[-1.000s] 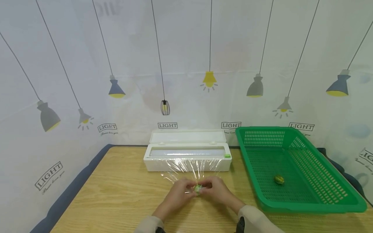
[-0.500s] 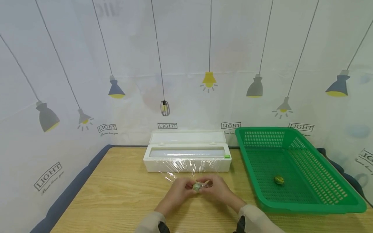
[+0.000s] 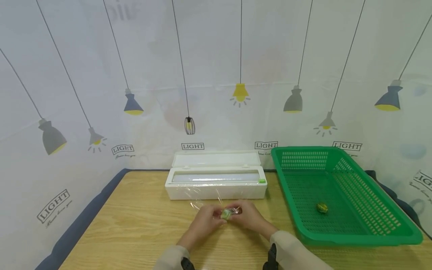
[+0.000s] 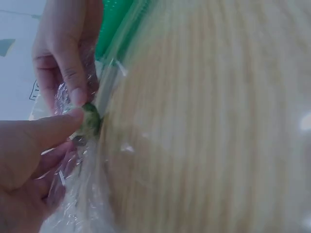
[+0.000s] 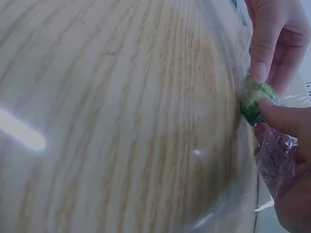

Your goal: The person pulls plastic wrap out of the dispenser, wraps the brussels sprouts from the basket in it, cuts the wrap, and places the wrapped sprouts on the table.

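Observation:
A small round green thing (image 3: 225, 214) sits half wrapped in clear cling film between both hands, low over the wooden table (image 3: 135, 225). My left hand (image 3: 218, 218) pinches it from the left and my right hand (image 3: 236, 213) from the right. In the left wrist view the green thing (image 4: 90, 121) shows between my left thumb (image 4: 53, 130) and a fingertip of the right hand (image 4: 77, 94), with crumpled film (image 4: 68, 194) below. The right wrist view has the same green thing (image 5: 254, 100) pressed by fingertips, and film bunched in the right hand (image 5: 279, 155).
A white cling film dispenser box (image 3: 216, 182) stands open just behind the hands. To the right lies a green plastic basket (image 3: 357, 210) with another small green thing (image 3: 322, 207) inside. A printed white backdrop closes off the back and the sides.
The film that stretched in a wide sheet from the box to the hands is now drawn in around the green thing. Both hands stay in almost the same place.

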The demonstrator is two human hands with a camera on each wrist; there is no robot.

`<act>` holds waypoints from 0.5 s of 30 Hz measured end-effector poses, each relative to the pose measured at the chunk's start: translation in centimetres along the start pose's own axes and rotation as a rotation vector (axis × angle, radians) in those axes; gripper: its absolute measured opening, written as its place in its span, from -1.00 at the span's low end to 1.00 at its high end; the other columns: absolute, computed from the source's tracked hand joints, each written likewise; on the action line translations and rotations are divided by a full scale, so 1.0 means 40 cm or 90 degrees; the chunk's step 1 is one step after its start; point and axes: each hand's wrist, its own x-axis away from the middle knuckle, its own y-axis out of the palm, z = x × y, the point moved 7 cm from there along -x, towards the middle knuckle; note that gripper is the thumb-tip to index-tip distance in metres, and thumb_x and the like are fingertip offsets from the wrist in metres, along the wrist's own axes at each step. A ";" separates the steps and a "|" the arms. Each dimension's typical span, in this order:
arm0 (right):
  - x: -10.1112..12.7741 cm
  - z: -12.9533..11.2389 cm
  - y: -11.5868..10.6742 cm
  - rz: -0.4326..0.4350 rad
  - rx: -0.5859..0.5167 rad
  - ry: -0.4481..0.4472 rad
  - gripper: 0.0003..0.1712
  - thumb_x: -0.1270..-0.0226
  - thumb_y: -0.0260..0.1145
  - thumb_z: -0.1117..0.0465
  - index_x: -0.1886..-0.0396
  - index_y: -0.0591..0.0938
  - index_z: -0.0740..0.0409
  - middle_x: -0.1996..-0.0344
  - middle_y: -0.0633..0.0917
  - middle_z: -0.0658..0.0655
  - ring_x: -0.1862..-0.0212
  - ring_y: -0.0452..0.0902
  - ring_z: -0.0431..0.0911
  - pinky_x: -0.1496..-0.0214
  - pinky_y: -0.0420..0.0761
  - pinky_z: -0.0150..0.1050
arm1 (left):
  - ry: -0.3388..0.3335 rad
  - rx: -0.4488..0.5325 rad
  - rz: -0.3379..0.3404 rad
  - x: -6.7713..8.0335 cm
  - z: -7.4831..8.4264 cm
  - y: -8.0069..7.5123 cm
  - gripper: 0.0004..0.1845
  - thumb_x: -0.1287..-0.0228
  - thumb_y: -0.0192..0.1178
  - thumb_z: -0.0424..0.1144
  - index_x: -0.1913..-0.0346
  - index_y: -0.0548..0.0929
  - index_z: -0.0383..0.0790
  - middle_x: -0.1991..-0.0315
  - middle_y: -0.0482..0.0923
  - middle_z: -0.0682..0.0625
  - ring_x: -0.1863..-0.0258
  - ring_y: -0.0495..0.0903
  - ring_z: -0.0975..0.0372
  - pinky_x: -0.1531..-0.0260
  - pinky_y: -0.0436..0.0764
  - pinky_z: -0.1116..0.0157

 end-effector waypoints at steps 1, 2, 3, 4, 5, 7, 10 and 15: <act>0.000 0.000 -0.001 0.002 -0.001 0.001 -0.68 0.10 0.43 0.42 0.23 0.66 0.27 0.36 0.65 0.12 0.36 0.48 -0.07 0.38 0.49 -0.39 | -0.002 -0.008 0.016 0.001 0.002 -0.002 -0.69 0.08 0.38 -0.35 0.19 0.62 -0.28 0.34 0.61 0.00 0.34 0.56 0.23 0.26 0.54 0.31; 0.000 -0.001 -0.001 0.004 0.002 0.000 -0.67 0.09 0.43 0.41 0.23 0.66 0.26 0.36 0.65 0.11 0.36 0.48 -0.07 0.38 0.48 -0.39 | -0.006 -0.009 0.032 0.002 0.002 -0.003 -0.66 0.10 0.39 -0.36 0.18 0.61 -0.27 0.34 0.61 -0.01 0.33 0.56 0.21 0.27 0.54 0.31; 0.000 0.000 -0.002 0.006 0.004 0.002 -0.68 0.09 0.43 0.41 0.23 0.66 0.26 0.37 0.65 0.11 0.36 0.48 -0.08 0.38 0.48 -0.39 | -0.008 -0.013 0.047 0.002 0.004 -0.004 -0.67 0.12 0.40 -0.36 0.20 0.61 -0.26 0.34 0.60 0.00 0.34 0.56 0.21 0.28 0.55 0.32; -0.001 0.000 -0.002 0.008 0.006 0.004 -0.68 0.09 0.43 0.40 0.23 0.67 0.25 0.37 0.65 0.10 0.36 0.47 -0.09 0.38 0.48 -0.39 | -0.010 -0.013 0.060 0.002 0.005 -0.005 -0.68 0.13 0.41 -0.37 0.22 0.61 -0.26 0.35 0.60 -0.01 0.35 0.56 0.21 0.29 0.55 0.32; -0.001 0.001 -0.002 0.009 0.009 0.006 -0.68 0.09 0.43 0.40 0.23 0.67 0.24 0.37 0.65 0.10 0.36 0.47 -0.10 0.37 0.48 -0.39 | -0.013 -0.010 0.069 0.000 0.005 -0.005 -0.69 0.13 0.40 -0.37 0.24 0.62 -0.26 0.36 0.61 -0.01 0.36 0.56 0.21 0.31 0.55 0.34; -0.002 0.003 -0.002 0.015 0.018 0.013 -0.69 0.07 0.43 0.38 0.23 0.67 0.23 0.36 0.66 0.10 0.35 0.47 -0.12 0.35 0.49 -0.38 | -0.020 0.001 0.081 -0.004 0.003 -0.005 -0.75 0.13 0.40 -0.37 0.30 0.63 -0.27 0.40 0.62 -0.02 0.41 0.57 0.23 0.36 0.55 0.37; -0.002 0.007 -0.005 0.035 0.017 0.033 -0.69 0.04 0.42 0.39 0.20 0.65 0.28 0.33 0.66 0.14 0.34 0.49 -0.13 0.35 0.51 -0.38 | -0.026 0.013 0.081 -0.011 -0.005 -0.005 -0.80 0.10 0.38 -0.38 0.34 0.65 -0.29 0.42 0.63 -0.02 0.43 0.56 0.27 0.38 0.55 0.40; 0.003 0.006 -0.023 0.111 -0.010 0.050 -0.65 0.04 0.38 0.48 0.17 0.63 0.30 0.29 0.60 0.19 0.36 0.53 -0.08 0.37 0.54 -0.37 | -0.025 0.023 0.054 -0.021 -0.021 -0.007 -0.82 0.03 0.32 -0.42 0.29 0.65 -0.34 0.40 0.63 -0.03 0.40 0.57 0.27 0.36 0.55 0.40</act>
